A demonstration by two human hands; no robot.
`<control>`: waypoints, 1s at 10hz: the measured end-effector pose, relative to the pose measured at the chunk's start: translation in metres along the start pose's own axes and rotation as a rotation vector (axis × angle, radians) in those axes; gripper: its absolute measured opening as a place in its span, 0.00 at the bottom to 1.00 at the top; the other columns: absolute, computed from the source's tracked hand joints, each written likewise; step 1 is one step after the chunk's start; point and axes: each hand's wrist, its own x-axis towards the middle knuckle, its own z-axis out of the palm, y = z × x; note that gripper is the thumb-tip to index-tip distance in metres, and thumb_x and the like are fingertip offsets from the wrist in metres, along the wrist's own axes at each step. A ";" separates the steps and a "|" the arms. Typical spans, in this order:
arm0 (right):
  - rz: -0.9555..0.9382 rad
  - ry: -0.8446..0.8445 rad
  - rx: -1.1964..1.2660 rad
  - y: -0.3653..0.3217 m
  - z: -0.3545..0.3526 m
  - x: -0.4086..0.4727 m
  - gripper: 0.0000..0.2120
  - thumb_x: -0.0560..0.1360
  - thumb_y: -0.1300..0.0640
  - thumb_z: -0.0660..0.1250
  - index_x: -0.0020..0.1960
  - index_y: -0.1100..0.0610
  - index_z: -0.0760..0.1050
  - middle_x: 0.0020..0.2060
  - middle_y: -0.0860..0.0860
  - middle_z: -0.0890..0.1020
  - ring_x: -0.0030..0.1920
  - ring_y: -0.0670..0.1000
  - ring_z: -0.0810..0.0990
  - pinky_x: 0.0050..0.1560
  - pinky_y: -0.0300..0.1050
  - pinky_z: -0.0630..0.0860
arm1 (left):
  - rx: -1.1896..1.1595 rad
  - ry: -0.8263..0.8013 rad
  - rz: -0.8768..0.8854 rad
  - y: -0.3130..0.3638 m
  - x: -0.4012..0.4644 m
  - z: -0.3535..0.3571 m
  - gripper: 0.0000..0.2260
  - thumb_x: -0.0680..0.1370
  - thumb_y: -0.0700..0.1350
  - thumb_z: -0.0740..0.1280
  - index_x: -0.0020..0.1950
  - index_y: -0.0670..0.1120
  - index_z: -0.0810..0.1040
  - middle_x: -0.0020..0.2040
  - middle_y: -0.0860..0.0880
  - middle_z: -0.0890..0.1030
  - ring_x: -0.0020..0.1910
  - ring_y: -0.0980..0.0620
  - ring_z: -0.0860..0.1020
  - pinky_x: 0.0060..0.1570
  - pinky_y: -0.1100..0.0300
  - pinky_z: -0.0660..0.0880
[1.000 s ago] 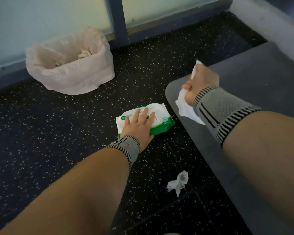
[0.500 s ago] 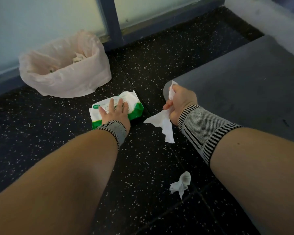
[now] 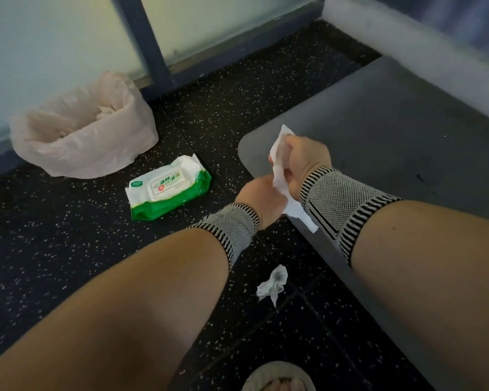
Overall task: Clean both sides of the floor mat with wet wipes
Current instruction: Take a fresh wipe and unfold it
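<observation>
A grey floor mat (image 3: 384, 131) lies flat on the dark speckled floor at the right. Over its near left corner both hands hold one white wet wipe (image 3: 280, 170). My right hand (image 3: 305, 159) grips its upper part, and my left hand (image 3: 261, 197) pinches its lower part. The wipe's bottom end hangs down past my right wrist. The green and white wet wipe pack (image 3: 168, 187) lies on the floor to the left of the mat, with no hand on it.
A pink plastic bag (image 3: 82, 136) holding crumpled waste stands open by the glass wall at the back left. A crumpled used wipe (image 3: 273, 285) lies on the floor near the mat's edge. A slippered foot (image 3: 278, 378) shows at the bottom. A pale roll (image 3: 415, 49) runs along the mat's far side.
My left hand has left the wipe pack and come across to take hold of the wipe that my right hand pulled out.
</observation>
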 end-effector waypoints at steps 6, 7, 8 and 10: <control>-0.322 0.810 -0.514 -0.096 -0.401 -0.176 0.19 0.75 0.47 0.64 0.31 0.58 0.73 0.24 0.48 0.70 0.27 0.48 0.68 0.30 0.40 0.67 | 0.181 -0.525 0.411 0.322 -0.067 0.181 0.09 0.74 0.57 0.70 0.52 0.56 0.82 0.36 0.59 0.81 0.35 0.61 0.81 0.35 0.68 0.75; -0.216 0.881 -0.441 -0.106 -0.455 -0.238 0.21 0.75 0.48 0.64 0.28 0.57 0.65 0.23 0.49 0.64 0.25 0.47 0.62 0.24 0.38 0.60 | 0.146 -0.615 0.439 0.378 -0.118 0.211 0.14 0.76 0.53 0.70 0.59 0.49 0.81 0.41 0.59 0.79 0.35 0.65 0.78 0.32 0.76 0.69; -0.126 0.939 -0.336 -0.130 -0.487 -0.312 0.22 0.73 0.49 0.65 0.26 0.55 0.62 0.22 0.47 0.62 0.21 0.45 0.59 0.20 0.35 0.59 | 0.185 -0.725 0.497 0.434 -0.185 0.218 0.13 0.76 0.51 0.69 0.59 0.50 0.80 0.48 0.54 0.81 0.46 0.57 0.80 0.40 0.71 0.71; -0.041 0.904 -0.171 -0.226 -0.508 -0.467 0.15 0.72 0.52 0.67 0.31 0.61 0.75 0.21 0.49 0.70 0.22 0.47 0.67 0.24 0.33 0.65 | 0.191 -0.757 0.547 0.553 -0.305 0.175 0.07 0.76 0.48 0.69 0.52 0.48 0.82 0.43 0.53 0.80 0.45 0.54 0.78 0.42 0.64 0.68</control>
